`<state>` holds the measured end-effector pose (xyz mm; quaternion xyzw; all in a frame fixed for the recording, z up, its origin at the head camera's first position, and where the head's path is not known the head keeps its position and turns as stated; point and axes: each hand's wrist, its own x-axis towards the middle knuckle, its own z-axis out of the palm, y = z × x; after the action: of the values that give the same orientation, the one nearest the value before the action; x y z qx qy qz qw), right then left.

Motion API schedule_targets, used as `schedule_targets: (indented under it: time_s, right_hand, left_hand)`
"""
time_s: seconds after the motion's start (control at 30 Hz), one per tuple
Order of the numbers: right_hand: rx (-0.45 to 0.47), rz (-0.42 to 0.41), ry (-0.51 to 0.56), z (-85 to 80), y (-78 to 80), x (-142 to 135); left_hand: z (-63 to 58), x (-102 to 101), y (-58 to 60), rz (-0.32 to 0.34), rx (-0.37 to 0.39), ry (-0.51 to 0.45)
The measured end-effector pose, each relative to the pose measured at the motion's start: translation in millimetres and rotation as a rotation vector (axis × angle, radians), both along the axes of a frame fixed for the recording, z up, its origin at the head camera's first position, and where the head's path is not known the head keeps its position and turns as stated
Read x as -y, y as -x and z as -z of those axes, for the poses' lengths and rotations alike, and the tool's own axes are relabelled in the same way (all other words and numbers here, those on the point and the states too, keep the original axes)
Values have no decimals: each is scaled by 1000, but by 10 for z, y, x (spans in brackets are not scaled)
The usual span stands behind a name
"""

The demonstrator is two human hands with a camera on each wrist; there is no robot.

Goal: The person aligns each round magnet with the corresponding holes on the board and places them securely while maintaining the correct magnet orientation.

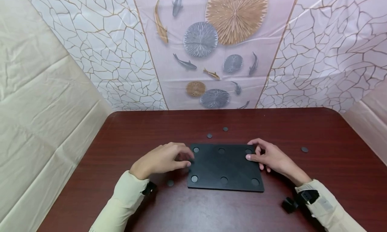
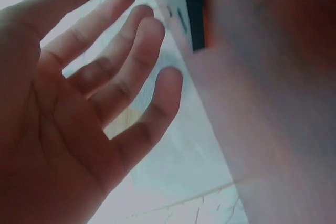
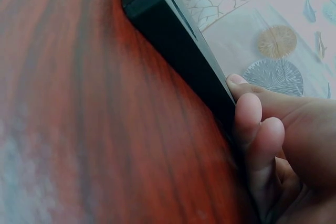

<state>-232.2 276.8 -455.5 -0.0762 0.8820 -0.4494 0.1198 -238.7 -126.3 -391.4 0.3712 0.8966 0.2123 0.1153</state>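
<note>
A black rectangular board (image 1: 223, 165) with round recesses near its edges lies flat on the table. The two recesses at its left end look lighter grey; whether a disc fills each one, I cannot tell. My right hand (image 1: 272, 158) grips the board's right edge, thumb on the top face and fingers curled against the side, as the right wrist view shows on the board's edge (image 3: 178, 51). Beside the left edge, my left hand (image 1: 164, 159) hovers with bent, spread fingers. In the left wrist view this hand (image 2: 79, 98) holds nothing.
Small dark discs lie loose on the brown table (image 1: 145, 128): one disc (image 1: 209, 136) and another (image 1: 225, 129) behind the board, one (image 1: 304, 149) to the right, one (image 1: 170, 183) near the left wrist. A patterned cloth (image 1: 205, 74) hangs behind the table.
</note>
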Motion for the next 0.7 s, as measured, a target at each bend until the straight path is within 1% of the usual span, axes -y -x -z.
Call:
schedule_targets:
  time_s: [0.17,0.3,0.4,0.47,0.53,0.6,0.7]
  right_hand:
    - [5,-2,8,-17,-1,2]
    - [1,-14,28,-10,2,32]
    - [7,-27,47,2,10,68]
    - [11,-26,49,6,12,79]
    - [8,-20,43,2,8,71]
    - [0,-9,32,-8,-1,49]
    - [-8,-4,27,-20,-10,9]
  left_hand:
    - [-101,180,64,29,55,-64]
    - [-186,348,85,-7,112,-110]
    - [-215,467,83,-35,133,-126]
    - [-212,518,83,-31,136,-118]
    - [-190,540,89,-2,149,-107]
    - [-154,538,93,29,168,-91]
    - [-68,531,91,71,197,-77]
